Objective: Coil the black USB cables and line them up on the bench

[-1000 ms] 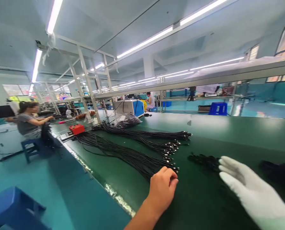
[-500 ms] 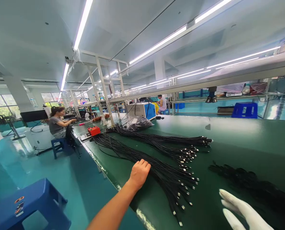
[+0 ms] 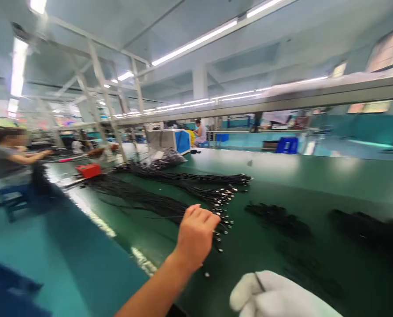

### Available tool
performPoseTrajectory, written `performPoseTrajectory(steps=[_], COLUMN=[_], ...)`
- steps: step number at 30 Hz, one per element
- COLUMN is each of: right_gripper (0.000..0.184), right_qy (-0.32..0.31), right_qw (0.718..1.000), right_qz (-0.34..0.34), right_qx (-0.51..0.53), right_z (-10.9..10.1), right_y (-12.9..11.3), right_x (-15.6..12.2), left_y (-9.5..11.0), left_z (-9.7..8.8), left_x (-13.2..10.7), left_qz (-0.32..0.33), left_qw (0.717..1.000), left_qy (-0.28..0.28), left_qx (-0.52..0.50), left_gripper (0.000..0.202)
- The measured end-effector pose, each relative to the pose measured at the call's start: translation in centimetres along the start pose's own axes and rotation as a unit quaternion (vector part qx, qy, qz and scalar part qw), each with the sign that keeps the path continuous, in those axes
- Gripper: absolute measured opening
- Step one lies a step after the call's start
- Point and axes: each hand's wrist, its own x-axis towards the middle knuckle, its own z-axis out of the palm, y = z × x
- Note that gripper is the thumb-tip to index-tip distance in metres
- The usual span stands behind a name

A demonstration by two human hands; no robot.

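My bare left hand (image 3: pixel 198 235) is closed above the near edge of a spread bundle of black cables (image 3: pixel 140 193) with small metal plugs. One thin black cable (image 3: pixel 163 217) runs out leftward from beside its fingers, and the palm side is hidden. At the lower edge, my right hand (image 3: pixel 272 295) wears a white glove. Its thumb and fingers are pinched together on a short dark length of cable (image 3: pixel 259 282). Just left of the glove a single pale plug (image 3: pixel 207 274) shows over the green tabletop (image 3: pixel 236 259).
A second cable bundle (image 3: pixel 196 178) lies behind. Dark coiled cables (image 3: pixel 282 218) and a further dark heap (image 3: pixel 371 229) lie right. Farther off are a red box (image 3: pixel 89 170), a plastic bag (image 3: pixel 166 157) and a blue-and-white machine (image 3: pixel 170 140). A seated person (image 3: pixel 11 154) works at left.
The view has swung right. My right hand has come leftward and closed from spread fingers onto a dark cable length. My left hand has shifted toward the plug ends of the near bundle.
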Motion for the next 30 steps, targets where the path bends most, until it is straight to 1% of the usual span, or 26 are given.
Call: performPoseTrajectory(steps=[1, 2, 3, 4, 5, 6, 7, 10, 14, 16, 20, 23, 25, 27, 28, 30], right_gripper=[0.037, 0.034, 0.035, 0.036, 0.036, 0.036, 0.037, 0.039, 0.04, 0.042, 0.043, 0.044, 0.049, 0.046, 0.04, 0.031], right_qy=[-0.017, -0.025, -0.051, -0.081, -0.1, -0.115, -0.123, -0.135, -0.173, -0.189, -0.185, -0.177, -0.161, -0.122, -0.099, -0.061], right_qw=[0.999, 0.997, 0.995, 0.991, 0.987, 0.983, 0.98, 0.974, 0.966, 0.964, 0.969, 0.972, 0.972, 0.966, 0.956, 0.922], right_qz=[0.018, 0.003, -0.001, 0.011, 0.016, 0.018, 0.017, 0.005, -0.004, -0.004, 0.005, -0.013, -0.062, -0.136, -0.181, -0.273], right_qx=[0.029, 0.067, 0.091, 0.111, 0.127, 0.141, 0.155, 0.181, 0.191, 0.19, 0.166, 0.156, 0.157, 0.181, 0.207, 0.27], right_z=[0.5, 0.8, 0.9, 0.9, 0.8, 0.7, 0.7, 0.9, 0.7, 0.4, 0.1, 0.0, 0.0, 0.0, 0.0, -0.1], right_y=[0.2, 0.4, 0.5, 0.6, 0.6, 0.6, 0.6, 0.4, 0.7, 1.0, 2.0, 1.9, 0.7, -1.3, -2.4, -4.7], right_x=[0.2, 0.6, 1.0, 1.4, 1.8, 2.1, 2.3, 2.3, 2.3, 2.5, 2.9, 2.4, 1.5, 0.3, -0.3, -1.2], left_y=[0.5, 0.9, 1.3, 1.6, 1.9, 2.1, 2.3, 2.4, 1.6, 1.2, 1.3, 1.9, 2.0, 1.7, 1.5, 1.1], left_z=[-0.2, -0.5, -0.7, -0.8, -0.9, -0.9, -0.9, -0.7, -0.7, -0.7, -0.2, 1.1, 2.2, 3.2, 3.7, 4.4], left_x=[0.5, 0.9, 1.2, 1.5, 1.7, 2.0, 2.3, 3.3, 4.2, 4.3, 4.2, 3.6, 2.6, 1.0, 0.0, -2.4], left_qz=[-0.016, -0.015, -0.002, 0.013, 0.025, 0.031, 0.03, 0.025, 0.045, 0.054, 0.064, 0.046, 0.022, 0.004, 0.0, 0.006], left_qw=[0.998, 0.989, 0.973, 0.954, 0.936, 0.923, 0.916, 0.907, 0.89, 0.888, 0.89, 0.91, 0.936, 0.963, 0.973, 0.981], left_qy=[-0.053, -0.118, -0.187, -0.247, -0.293, -0.322, -0.335, -0.337, -0.347, -0.34, -0.314, -0.277, -0.255, -0.235, -0.222, -0.191], left_qx=[-0.035, -0.086, -0.133, -0.17, -0.195, -0.209, -0.218, -0.252, -0.292, -0.305, -0.325, -0.305, -0.242, -0.132, -0.071, 0.02], left_gripper=[0.025, 0.026, 0.025, 0.022, 0.018, 0.015, 0.016, 0.019, 0.02, 0.019, 0.017, 0.017, 0.022, 0.027, 0.028, 0.027])
